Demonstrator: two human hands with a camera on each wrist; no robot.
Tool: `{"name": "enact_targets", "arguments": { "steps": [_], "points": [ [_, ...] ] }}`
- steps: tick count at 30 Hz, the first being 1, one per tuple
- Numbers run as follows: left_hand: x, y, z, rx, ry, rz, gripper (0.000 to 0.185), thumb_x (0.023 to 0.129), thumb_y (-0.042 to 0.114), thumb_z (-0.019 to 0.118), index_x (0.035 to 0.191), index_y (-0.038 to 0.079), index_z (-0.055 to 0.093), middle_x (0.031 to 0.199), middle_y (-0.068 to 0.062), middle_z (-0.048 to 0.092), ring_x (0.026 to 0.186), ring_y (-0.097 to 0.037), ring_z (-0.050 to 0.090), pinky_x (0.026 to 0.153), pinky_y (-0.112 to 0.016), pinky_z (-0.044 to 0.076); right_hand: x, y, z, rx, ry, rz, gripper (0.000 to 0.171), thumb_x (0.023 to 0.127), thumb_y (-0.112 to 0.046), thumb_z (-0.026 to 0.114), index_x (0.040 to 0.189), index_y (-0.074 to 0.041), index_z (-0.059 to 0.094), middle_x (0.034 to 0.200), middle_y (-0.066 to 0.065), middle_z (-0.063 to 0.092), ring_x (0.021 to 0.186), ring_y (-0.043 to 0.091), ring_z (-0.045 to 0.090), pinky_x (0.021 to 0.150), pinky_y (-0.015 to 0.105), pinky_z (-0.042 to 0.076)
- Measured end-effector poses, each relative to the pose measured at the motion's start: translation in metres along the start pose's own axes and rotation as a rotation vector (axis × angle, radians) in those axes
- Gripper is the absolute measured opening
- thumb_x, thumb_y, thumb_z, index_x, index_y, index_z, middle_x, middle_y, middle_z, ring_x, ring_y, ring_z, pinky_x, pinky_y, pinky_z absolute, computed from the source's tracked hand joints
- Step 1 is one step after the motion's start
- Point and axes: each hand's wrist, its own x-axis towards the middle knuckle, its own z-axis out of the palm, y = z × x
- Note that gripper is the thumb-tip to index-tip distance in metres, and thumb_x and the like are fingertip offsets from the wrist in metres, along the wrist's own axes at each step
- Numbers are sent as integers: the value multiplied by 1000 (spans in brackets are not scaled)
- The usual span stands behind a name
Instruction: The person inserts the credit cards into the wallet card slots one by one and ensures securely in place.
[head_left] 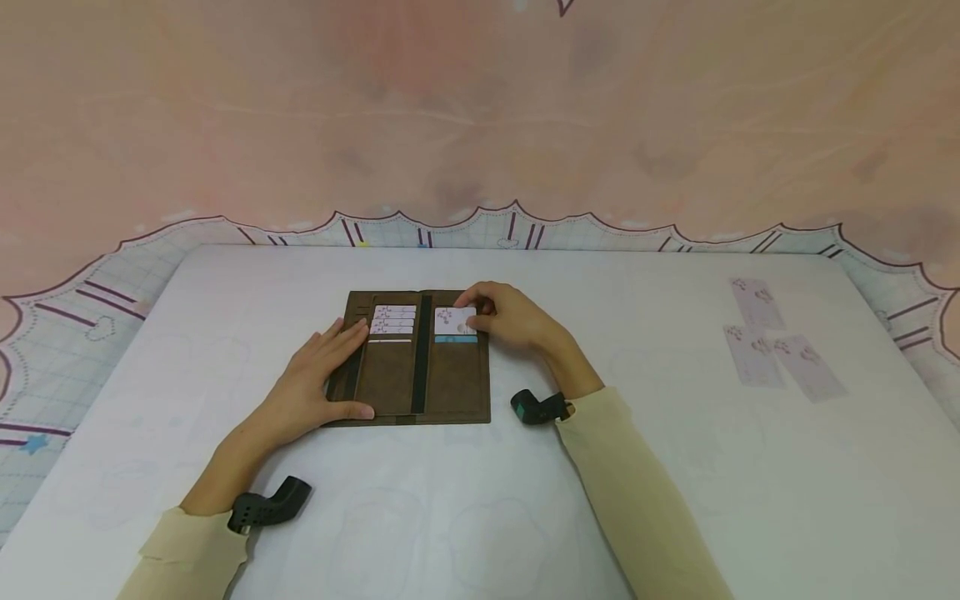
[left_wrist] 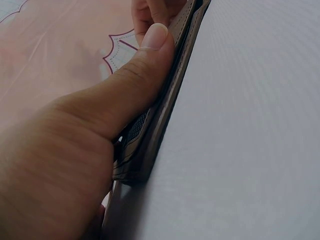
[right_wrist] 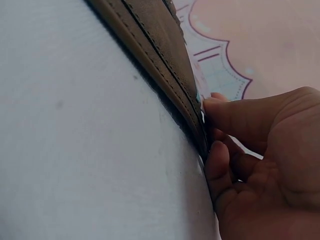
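A brown leather wallet [head_left: 417, 367] lies open flat on the white table [head_left: 480, 500]. Its left half holds several white cards [head_left: 393, 321] in slots. My left hand [head_left: 318, 375] rests flat on the wallet's left half with straight fingers; the left wrist view shows its thumb [left_wrist: 145, 60] lying along the wallet's edge [left_wrist: 160, 125]. My right hand [head_left: 506, 317] pinches a white card with a blue strip [head_left: 454, 323] at the top slot of the right half. In the right wrist view the fingers [right_wrist: 235, 120] curl against the wallet's edge [right_wrist: 160, 65].
Three pale printed cards [head_left: 776, 342] lie loose at the table's right side. A pink sheet with a scalloped, grid-patterned border [head_left: 480, 225] rises behind the table. Black wrist camera mounts [head_left: 266, 504] sit on both forearms.
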Motion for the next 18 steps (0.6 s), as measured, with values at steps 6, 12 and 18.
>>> {"name": "enact_targets", "arguments": {
  "steps": [6,12,18],
  "points": [
    [0,-1,1,16,12,15,105,69,46,82,151,8,28,154,-15,26,144,-34,10,116,-46,4,0,1,0,27,1,5,23,92,-5,62,115,-6,63,103,6,57,91,19,48,78,28,41],
    [0,-1,1,6,10,11,106,69,46,82,151,9,28,155,-15,26,144,-34,10,116,-47,4,-1,2,0,34,-3,-9,22,91,-5,62,114,-6,63,100,6,57,88,19,48,75,27,41],
    [0,-2,1,-2,13,15,105,69,47,82,151,10,28,154,-14,27,144,-34,10,116,-48,4,-1,2,-1,31,-24,-26,21,91,-5,64,112,-6,63,98,5,57,88,19,48,75,27,41]
  ]
}}
